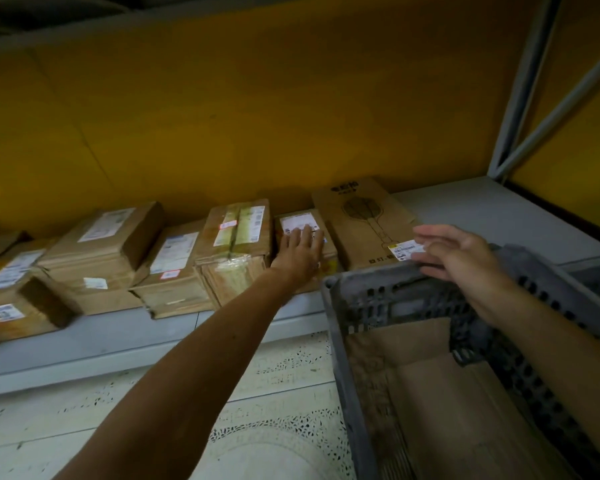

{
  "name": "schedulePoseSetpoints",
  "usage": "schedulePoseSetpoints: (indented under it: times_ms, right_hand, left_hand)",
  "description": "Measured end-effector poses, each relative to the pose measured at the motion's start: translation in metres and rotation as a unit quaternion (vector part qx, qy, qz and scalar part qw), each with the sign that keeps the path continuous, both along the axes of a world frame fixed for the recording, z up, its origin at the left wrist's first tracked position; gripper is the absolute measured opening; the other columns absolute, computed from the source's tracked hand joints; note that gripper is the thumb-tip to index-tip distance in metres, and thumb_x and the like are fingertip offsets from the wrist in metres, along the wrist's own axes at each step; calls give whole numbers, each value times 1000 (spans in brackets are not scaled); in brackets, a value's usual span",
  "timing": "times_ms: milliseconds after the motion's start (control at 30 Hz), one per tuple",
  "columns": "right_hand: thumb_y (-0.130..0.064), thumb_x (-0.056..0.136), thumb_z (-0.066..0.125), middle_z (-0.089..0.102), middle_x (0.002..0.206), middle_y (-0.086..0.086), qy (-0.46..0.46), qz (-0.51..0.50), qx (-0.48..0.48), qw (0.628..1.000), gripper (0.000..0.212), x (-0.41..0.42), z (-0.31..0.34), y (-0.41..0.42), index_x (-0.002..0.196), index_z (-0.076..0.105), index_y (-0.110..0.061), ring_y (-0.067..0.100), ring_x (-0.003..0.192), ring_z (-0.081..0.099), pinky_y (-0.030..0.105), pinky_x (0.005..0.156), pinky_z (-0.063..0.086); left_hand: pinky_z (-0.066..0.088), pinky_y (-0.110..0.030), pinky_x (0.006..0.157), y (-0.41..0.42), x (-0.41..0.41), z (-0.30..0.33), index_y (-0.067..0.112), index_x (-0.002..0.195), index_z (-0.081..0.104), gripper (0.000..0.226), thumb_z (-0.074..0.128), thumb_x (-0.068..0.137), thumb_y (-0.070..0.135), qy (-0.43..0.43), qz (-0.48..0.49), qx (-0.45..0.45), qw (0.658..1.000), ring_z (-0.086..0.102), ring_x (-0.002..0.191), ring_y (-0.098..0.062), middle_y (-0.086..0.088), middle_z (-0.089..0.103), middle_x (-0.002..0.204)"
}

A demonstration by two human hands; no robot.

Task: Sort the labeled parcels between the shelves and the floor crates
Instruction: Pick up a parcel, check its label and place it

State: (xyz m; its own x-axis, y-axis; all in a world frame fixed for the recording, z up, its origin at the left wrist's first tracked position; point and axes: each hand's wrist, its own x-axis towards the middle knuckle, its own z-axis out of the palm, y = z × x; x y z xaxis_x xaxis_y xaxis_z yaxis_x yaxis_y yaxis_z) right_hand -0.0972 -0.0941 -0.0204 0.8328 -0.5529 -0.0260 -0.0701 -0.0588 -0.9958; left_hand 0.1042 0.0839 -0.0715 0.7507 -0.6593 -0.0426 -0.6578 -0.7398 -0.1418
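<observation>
Parcels, brown cardboard with white labels, lined up along the low grey shelf (499,209) against a yellow back wall (257,116). Left hand (300,252) laid flat on a small labeled parcel (300,220), fingers straight and spread across its sticker, nothing gripped. Just right of it, a flat carton (361,216) printed with a racket-like outline, touching the small parcel's side. To the left, a taped box (238,237) pressed close, then further boxes (115,244) stacked and tilted toward the shelf's left end. Right hand (458,254) held in the air above the grey floor crate (361,341), fingers relaxed and released, partly covering the carton's lower label (404,250). Crate rim crowding the shelf edge below the carton; cardboard (465,410) lying inside it. Speckled pale floor (274,393) beneath.
</observation>
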Motion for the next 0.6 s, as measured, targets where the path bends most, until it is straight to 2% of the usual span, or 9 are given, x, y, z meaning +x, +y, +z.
schedulePoseSetpoints:
  times_ms: [100,167,300,367,433,500,567,600]
  right_hand:
    - [-8,99,47,62,123,1,12,27,-9,1000,27,-5,5,0,115,65,-21,16,100,66,29,83,55]
    - [-10,99,47,62,124,0,13,34,3,999,26,-5,6,0,115,65,-22,17,102,65,31,84,55]
    - [-17,100,49,53,137,6,0,21,44,999,27,2,16,10,126,56,-20,21,115,58,37,93,52]
    - [-30,99,52,44,146,6,-19,29,109,993,39,5,31,15,137,47,-22,26,124,51,45,99,48]
    - [-49,90,57,35,152,5,-47,31,187,981,58,3,51,14,143,38,-31,33,132,43,58,102,43]
    - [-62,81,59,42,148,3,-90,75,229,966,62,-3,75,4,137,44,-39,36,131,46,67,100,40]
    - [-58,82,61,60,134,7,-123,134,243,953,53,-14,91,-7,129,53,-36,33,118,60,65,95,44]
    - [-52,82,64,63,128,8,-130,132,219,958,50,-20,93,-13,128,53,-36,31,113,64,63,92,48]
  left_hand:
    - [17,-45,119,-3,-4,18,12,155,13,63,45,102,26,-21,-9,-63,998,16,149,-32,-13,15,162]
    - [22,-42,117,-1,-8,35,15,154,20,59,47,101,19,-31,-17,-95,995,23,147,-29,-10,22,161]
    - [24,-38,116,6,-24,84,18,155,20,66,53,98,14,-61,-59,-143,986,26,146,-27,-6,24,161]
    - [25,-37,116,1,-41,117,19,154,20,69,57,96,16,-96,-106,-180,973,25,147,-25,-4,25,160]
    - [29,-38,115,-9,-65,144,17,153,26,73,65,91,15,-171,-186,-217,943,30,145,-26,-5,31,158]
    - [34,-41,113,-22,-94,157,12,149,36,75,70,83,17,-251,-274,-237,898,38,141,-29,-10,39,154]
    - [39,-43,111,-34,-120,158,11,147,41,73,70,82,23,-284,-329,-238,869,43,138,-31,-11,42,152]
    - [41,-43,110,-37,-129,159,12,147,41,72,69,83,29,-272,-340,-258,862,42,138,-29,-10,40,153]
